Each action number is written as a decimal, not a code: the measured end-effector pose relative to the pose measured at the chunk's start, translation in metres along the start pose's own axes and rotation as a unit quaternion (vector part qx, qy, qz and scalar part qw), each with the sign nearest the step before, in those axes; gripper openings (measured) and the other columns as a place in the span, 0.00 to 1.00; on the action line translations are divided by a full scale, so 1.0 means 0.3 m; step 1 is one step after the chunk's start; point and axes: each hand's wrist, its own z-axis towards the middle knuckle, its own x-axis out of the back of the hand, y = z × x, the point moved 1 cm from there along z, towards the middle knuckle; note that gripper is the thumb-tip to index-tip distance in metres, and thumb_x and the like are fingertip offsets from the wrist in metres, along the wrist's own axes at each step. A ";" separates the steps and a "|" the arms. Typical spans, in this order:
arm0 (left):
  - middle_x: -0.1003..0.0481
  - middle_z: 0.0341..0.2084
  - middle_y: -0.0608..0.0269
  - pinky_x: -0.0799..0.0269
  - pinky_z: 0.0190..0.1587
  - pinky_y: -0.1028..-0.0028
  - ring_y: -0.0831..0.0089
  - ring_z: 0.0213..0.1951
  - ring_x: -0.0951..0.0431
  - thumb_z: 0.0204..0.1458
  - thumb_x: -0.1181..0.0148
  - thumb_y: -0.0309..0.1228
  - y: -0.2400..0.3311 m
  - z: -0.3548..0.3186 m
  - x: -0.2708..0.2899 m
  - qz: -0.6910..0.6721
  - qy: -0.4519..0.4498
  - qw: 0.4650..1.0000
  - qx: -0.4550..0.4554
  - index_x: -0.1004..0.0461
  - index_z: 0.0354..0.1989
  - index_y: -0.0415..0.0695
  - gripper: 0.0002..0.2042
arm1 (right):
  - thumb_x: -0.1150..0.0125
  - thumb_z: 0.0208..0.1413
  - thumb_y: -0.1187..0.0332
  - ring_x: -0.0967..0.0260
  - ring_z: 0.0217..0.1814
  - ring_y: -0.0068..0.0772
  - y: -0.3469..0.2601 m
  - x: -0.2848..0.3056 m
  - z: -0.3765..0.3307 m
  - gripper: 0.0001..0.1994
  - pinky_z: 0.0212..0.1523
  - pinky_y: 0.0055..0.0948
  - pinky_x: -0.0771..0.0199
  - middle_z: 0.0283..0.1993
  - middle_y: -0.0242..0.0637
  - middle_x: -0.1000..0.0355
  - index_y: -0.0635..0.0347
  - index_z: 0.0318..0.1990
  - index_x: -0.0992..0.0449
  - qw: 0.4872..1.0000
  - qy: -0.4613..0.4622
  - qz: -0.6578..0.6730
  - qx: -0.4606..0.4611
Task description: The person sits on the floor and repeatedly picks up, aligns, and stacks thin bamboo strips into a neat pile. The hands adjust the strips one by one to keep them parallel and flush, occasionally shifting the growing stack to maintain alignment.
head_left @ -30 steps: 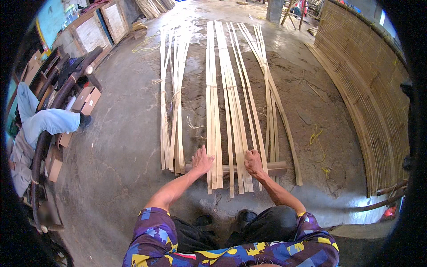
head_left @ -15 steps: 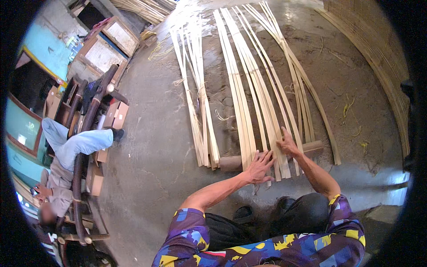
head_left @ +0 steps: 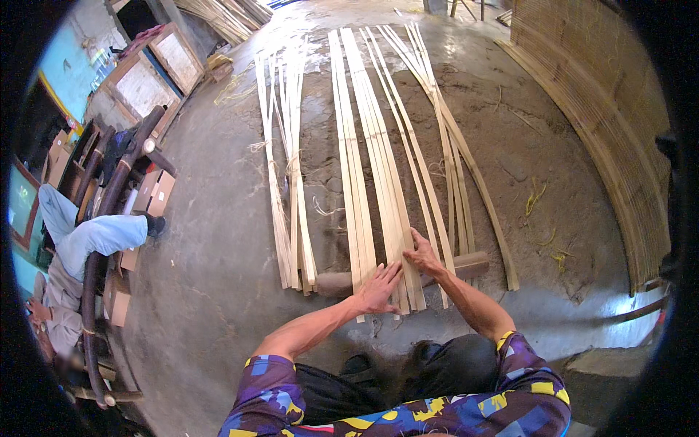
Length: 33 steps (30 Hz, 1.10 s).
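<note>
Long pale bamboo strips run away from me side by side, their near ends resting across a round wooden log. My left hand lies flat on the near ends, fingers spread and pointing forward. Against the right edge of the middle group rests my right hand, its index finger stretched along a strip and its thumb toward the left. Both hands touch the strips without wrapping round them. A few looser strips lie just right of this group.
Tied strip bundles lie to the left, and crossing strips to the right. A woven bamboo panel stands along the right side. At left, a person in jeans sits on a dark wooden bench near cardboard boxes.
My right hand has moved from on top of the middle strips to their right edge, closer to my left hand. The middle strips now lie closer together. The whole view has shifted.
</note>
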 end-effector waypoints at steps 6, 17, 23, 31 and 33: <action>0.58 0.60 0.45 0.64 0.61 0.56 0.54 0.62 0.59 0.35 0.45 0.59 0.049 -0.044 -0.007 0.007 -0.004 1.000 0.008 0.57 0.58 0.31 0.50 | 0.44 0.38 0.77 0.36 0.43 0.31 -0.002 -0.013 -0.052 0.33 0.43 0.25 0.35 0.46 0.43 0.34 0.63 0.57 0.46 0.998 0.023 -0.024 -0.045; 0.56 0.59 0.46 0.59 0.60 0.56 0.56 0.61 0.55 0.30 0.40 0.58 -0.039 -0.014 0.041 -0.031 0.024 0.999 0.018 0.58 0.59 0.34 0.53 | 0.45 0.39 0.79 0.36 0.46 0.31 -0.058 -0.002 -0.030 0.33 0.45 0.25 0.34 0.48 0.43 0.36 0.65 0.57 0.48 0.994 0.015 -0.104 -0.028; 0.53 0.58 0.46 0.59 0.61 0.59 0.56 0.61 0.54 0.33 0.42 0.58 -0.034 -0.013 0.032 -0.057 0.046 0.997 -0.009 0.54 0.59 0.37 0.49 | 0.45 0.40 0.78 0.37 0.46 0.29 -0.072 0.002 -0.050 0.33 0.45 0.25 0.35 0.49 0.43 0.36 0.68 0.57 0.49 0.995 -0.016 -0.094 -0.016; 0.54 0.59 0.48 0.62 0.59 0.50 0.54 0.60 0.54 0.41 0.50 0.58 -0.018 0.000 0.006 0.020 0.045 0.999 0.023 0.50 0.58 0.42 0.41 | 0.41 0.39 0.68 0.37 0.45 0.50 -0.101 0.013 -0.068 0.29 0.44 0.38 0.36 0.43 0.54 0.35 0.65 0.52 0.42 0.964 0.077 -0.254 -0.020; 0.55 0.59 0.49 0.63 0.59 0.49 0.54 0.61 0.54 0.41 0.51 0.59 -0.012 0.011 0.001 0.026 0.068 0.997 0.009 0.51 0.59 0.42 0.41 | 0.41 0.39 0.68 0.37 0.42 0.49 -0.133 0.048 -0.087 0.27 0.41 0.41 0.36 0.40 0.52 0.36 0.66 0.50 0.40 0.920 0.155 -0.354 0.060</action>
